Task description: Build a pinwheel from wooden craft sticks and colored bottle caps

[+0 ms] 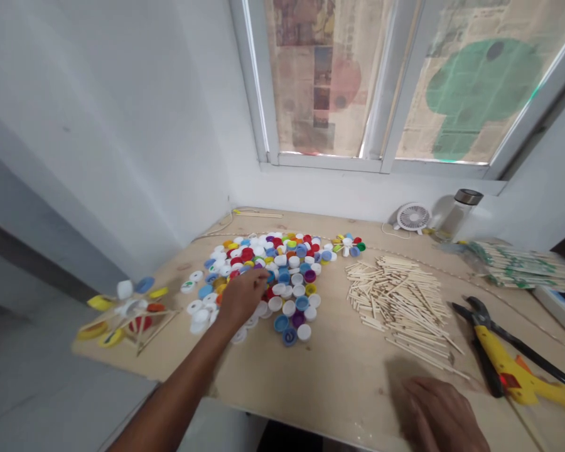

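My left hand (245,295) reaches over a spread pile of plastic bottle caps (288,307) in white, blue, red, yellow and purple. Its fingers are drawn together at the tips, among the caps; whether a cap is between them is hidden. Near the table's front edge, my right hand (445,414) rests palm down with loosely stretched fingers and nothing visible in it. Between the caps and the tools lies a heap of short wooden sticks (400,301), to the right of my left hand.
A flower-like piece of caps and sticks (132,309) stands at the left table corner; a smaller cap piece (347,245) sits behind the pile. At right are a yellow glue gun (508,364), black-handled cutters (483,320), packaged sticks (522,263), a small fan (413,217) and a bottle (454,216).
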The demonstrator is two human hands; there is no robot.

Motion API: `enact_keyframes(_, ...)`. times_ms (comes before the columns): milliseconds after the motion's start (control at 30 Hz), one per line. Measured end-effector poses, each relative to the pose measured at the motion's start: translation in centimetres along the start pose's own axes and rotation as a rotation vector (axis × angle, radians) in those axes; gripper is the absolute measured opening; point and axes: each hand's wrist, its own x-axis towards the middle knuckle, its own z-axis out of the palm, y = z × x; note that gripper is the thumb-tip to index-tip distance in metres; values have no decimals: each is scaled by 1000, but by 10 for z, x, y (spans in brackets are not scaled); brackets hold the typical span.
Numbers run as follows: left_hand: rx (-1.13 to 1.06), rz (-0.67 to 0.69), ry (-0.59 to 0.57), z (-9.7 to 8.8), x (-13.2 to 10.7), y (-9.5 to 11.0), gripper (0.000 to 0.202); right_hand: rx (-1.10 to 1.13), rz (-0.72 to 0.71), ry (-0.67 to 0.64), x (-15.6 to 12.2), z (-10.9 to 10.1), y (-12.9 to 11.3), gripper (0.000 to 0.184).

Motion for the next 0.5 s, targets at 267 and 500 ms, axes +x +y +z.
enact_keyframes(267,261,-274,-131,-40,24,-79,34,91,118,-13,4,14,-18,19)
enact_keyframes(500,255,-392,-250,-31,56,-112,35,126,141,-20,-2,19,-16,19)
